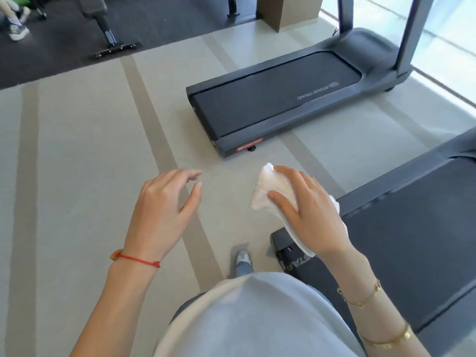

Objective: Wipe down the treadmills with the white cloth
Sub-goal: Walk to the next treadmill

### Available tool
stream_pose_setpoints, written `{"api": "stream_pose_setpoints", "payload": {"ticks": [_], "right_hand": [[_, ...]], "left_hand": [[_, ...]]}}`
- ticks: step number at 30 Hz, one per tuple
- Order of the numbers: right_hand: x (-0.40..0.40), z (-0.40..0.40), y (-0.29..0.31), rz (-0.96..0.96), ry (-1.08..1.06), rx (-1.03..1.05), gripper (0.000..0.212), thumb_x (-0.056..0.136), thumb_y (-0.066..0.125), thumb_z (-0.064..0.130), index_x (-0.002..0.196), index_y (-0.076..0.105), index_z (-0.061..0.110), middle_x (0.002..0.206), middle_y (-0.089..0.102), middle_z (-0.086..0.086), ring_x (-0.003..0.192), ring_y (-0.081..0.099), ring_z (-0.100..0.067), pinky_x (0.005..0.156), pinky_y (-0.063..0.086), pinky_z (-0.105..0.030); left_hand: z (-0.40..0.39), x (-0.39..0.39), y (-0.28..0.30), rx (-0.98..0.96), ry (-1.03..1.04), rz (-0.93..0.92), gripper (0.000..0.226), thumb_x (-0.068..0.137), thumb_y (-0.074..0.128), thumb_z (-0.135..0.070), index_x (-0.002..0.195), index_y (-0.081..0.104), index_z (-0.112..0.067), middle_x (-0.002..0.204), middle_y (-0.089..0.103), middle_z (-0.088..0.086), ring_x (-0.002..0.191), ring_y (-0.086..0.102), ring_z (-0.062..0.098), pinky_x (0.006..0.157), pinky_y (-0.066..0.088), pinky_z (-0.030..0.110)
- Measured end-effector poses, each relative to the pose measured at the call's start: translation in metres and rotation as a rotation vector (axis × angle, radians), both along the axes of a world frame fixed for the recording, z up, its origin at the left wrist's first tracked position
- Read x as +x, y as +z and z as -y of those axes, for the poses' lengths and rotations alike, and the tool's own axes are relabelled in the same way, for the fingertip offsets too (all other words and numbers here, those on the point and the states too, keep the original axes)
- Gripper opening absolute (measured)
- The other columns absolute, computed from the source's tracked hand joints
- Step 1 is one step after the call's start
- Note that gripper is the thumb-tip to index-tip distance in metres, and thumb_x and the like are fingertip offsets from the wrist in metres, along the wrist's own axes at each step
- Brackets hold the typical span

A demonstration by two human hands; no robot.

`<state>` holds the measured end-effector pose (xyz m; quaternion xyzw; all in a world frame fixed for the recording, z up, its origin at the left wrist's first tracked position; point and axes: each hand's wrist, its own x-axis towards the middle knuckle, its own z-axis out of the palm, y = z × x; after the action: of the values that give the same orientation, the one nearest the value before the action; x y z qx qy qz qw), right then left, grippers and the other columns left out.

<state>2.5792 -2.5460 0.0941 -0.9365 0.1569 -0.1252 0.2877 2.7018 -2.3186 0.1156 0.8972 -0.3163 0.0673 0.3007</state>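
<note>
Person standing on a pale grey floor (77, 155) with darker stripes, looking down past a light shirt (257, 318). Right hand (306, 215) out in front at about waist height, grip closed around the white cloth (268, 189): thumb pressed on the near face, fingers wrapped over the top, crumpled bulk sticking out to the left of the hand and a tail of fabric trailing under the palm toward the wrist. Cloth held in the air, touching neither machine. Left hand (164, 210) beside it, well apart from the cloth, grip loose and holding nothing, fingers gently curved, thumb and forefinger parted. Red string bracelet (136, 258) on the left wrist; two gold bangles (360, 300) on the right forearm. Far treadmill (278, 99) lies ahead and to the right, dark belt with brand lettering, uprights rising out of view at top right. Near treadmill (412, 240) runs along the right edge, its rear corner just below the right hand. One shoe (243, 260) visible on the floor beside that corner. Dark mat area at top left with a weight bench (103, 24); another person's feet (15, 24) at the far corner.
</note>
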Motion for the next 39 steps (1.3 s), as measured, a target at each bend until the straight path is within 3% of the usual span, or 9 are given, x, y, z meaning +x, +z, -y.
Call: {"api": "stream_pose_setpoints", "payload": {"ticks": [6,10,14,20,26,29,39], "right_hand": [[0.07,0.068,0.006,0.005,-0.149,-0.023,0.043,0.095,0.036,0.059,0.134,0.039,0.042,0.122,0.053,0.017,0.109,0.044,-0.005,0.083,0.026,-0.022],[0.107,0.105,0.006,0.012,-0.258,-0.058,0.044,0.093,0.035,0.06,0.133,0.041,0.04,0.12,0.055,0.016,0.107,0.049,-0.009,0.078,0.031,-0.026],[0.139,0.145,0.002,-0.001,-0.362,-0.09,0.046,0.094,0.034,0.06,0.134,0.042,0.039,0.12,0.057,0.015,0.104,0.049,-0.008,0.077,0.029,-0.024],[0.196,0.213,-0.001,-0.022,-0.535,-0.124,0.04,0.095,0.038,0.057,0.13,0.045,0.039,0.11,0.057,0.016,0.098,0.05,-0.007,0.073,0.027,-0.021],[0.258,0.286,0.003,0.008,-0.742,-0.098,0.041,0.095,0.037,0.057,0.131,0.045,0.039,0.114,0.058,0.014,0.099,0.051,-0.008,0.077,0.029,-0.022],[0.279,0.318,0.007,0.012,-0.834,-0.093,0.042,0.095,0.037,0.057,0.131,0.046,0.036,0.114,0.059,0.012,0.099,0.052,-0.01,0.078,0.026,-0.019],[0.293,0.43,0.022,0.056,-1.109,-0.051,0.05,0.094,0.038,0.052,0.135,0.052,0.026,0.121,0.059,0.006,0.104,0.055,-0.018,0.088,0.04,-0.027]], "left_hand": [[0.085,0.093,0.008,-0.01,-0.121,-0.013,0.026,0.094,0.052,-0.027,0.112,0.067,-0.015,0.105,0.069,-0.004,0.096,0.064,0.018,0.088,0.048,0.038],[0.137,0.148,0.004,-0.012,-0.215,-0.053,0.027,0.094,0.051,-0.028,0.113,0.067,-0.015,0.106,0.069,-0.004,0.101,0.064,0.018,0.089,0.05,0.045],[0.198,0.203,-0.003,-0.023,-0.321,-0.054,0.02,0.096,0.057,-0.022,0.113,0.067,-0.017,0.105,0.068,-0.007,0.099,0.064,0.015,0.09,0.049,0.039],[0.305,0.287,-0.004,-0.007,-0.486,-0.068,0.026,0.094,0.052,-0.027,0.112,0.067,-0.017,0.105,0.068,-0.007,0.097,0.062,0.014,0.09,0.049,0.045],[0.42,0.365,0.013,0.031,-0.663,-0.033,0.02,0.094,0.061,-0.017,0.113,0.068,-0.017,0.108,0.069,-0.006,0.102,0.063,0.015,0.095,0.046,0.042],[0.477,0.393,0.018,0.071,-0.778,-0.033,0.022,0.094,0.061,-0.018,0.115,0.068,-0.015,0.111,0.069,-0.005,0.104,0.063,0.018,0.097,0.046,0.043],[0.662,0.416,0.018,0.074,-1.099,-0.049,0.023,0.093,0.061,-0.018,0.114,0.068,-0.013,0.11,0.07,-0.003,0.102,0.063,0.019,0.096,0.045,0.042]]}}
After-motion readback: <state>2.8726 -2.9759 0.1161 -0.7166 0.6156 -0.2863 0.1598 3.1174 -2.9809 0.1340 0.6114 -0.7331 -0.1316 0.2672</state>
